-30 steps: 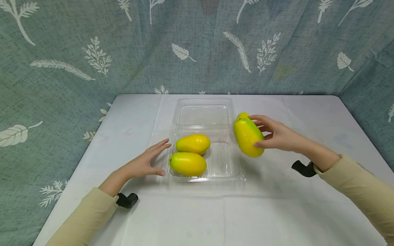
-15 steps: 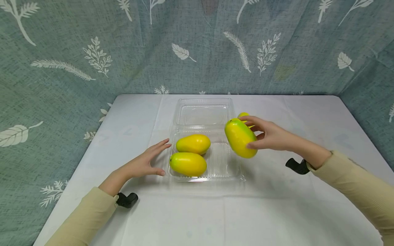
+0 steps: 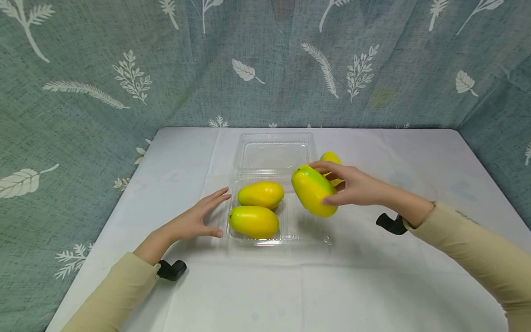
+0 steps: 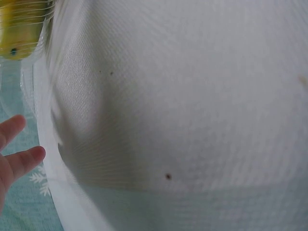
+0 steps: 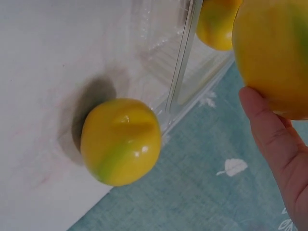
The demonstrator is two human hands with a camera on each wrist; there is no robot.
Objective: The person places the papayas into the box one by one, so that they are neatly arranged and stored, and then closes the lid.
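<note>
My right hand [image 3: 350, 186] grips a yellow-green mango [image 3: 312, 192] between thumb and fingers. It is held tilted above the right half of a clear plastic clamshell box [image 3: 296, 226]. Two more mangoes lie side by side in the box's left half, a rear mango [image 3: 261, 194] and a front mango [image 3: 254, 222]. Just left of the box, my left hand [image 3: 192, 219] has its fingers spread and holds nothing. Its fingers [image 4: 24, 161] also show in the left wrist view. Another mango [image 5: 120, 144] rests on the table outside the box, partly hidden behind my right hand in the head view.
The box's lid [image 3: 275, 157] lies folded back toward the far edge of the table. A white cloth [image 3: 265, 295] covers the table. Behind and to the sides hangs a teal leaf-patterned curtain [image 3: 274, 101].
My right hand has carried its mango leftward, from beside the box's right edge to over its right half. My left hand and the mangoes in the box have stayed put.
</note>
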